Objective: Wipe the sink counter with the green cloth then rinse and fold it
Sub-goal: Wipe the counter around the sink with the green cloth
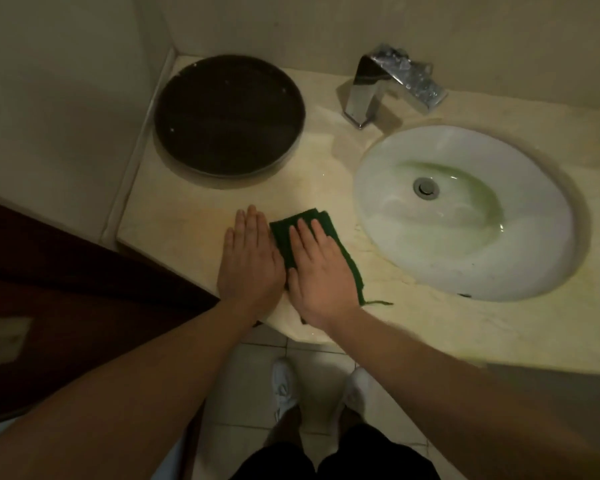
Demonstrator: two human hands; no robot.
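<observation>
Cloth (323,233) lies under right hand (317,268), pressed flat, long axis near-far on bench (187,220). Left hand (248,261) flat, empty, just left of it.

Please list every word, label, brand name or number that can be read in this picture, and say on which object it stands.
There is no readable text in this view.
Green cloth: no label or tag shows.
Faucet: no brand mark can be made out.
Round dark tray: plain, no writing.
Sink basin and counter: no marks.
White shoes: too blurred to tell.
</observation>
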